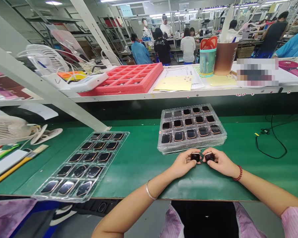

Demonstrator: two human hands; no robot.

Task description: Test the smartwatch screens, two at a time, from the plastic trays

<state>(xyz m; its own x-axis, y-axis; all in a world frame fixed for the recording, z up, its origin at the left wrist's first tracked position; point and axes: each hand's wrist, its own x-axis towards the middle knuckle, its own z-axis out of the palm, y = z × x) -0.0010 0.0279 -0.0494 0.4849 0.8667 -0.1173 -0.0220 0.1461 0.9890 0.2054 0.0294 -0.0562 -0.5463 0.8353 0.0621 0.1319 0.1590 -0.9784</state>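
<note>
Head view: the left hand (185,164) pinches a copper-rimmed black watch case (195,157) between thumb and fingertips; the right hand (221,162) pinches a matching case (210,157) likewise. The hands nearly touch over the green bench mat (141,178), just before a stacked clear tray (161,145). Another clear tray (111,158) lies leftward. Edge-only pinching appears best for protecting the glossy faces. No brand or label is legible on the cases.

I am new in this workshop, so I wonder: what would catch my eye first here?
The left hand and right hand on the green bench, each holding a small black unit. Behind them lies a clear tray of similar units, and a red foam tray sits on the shelf above.
</note>
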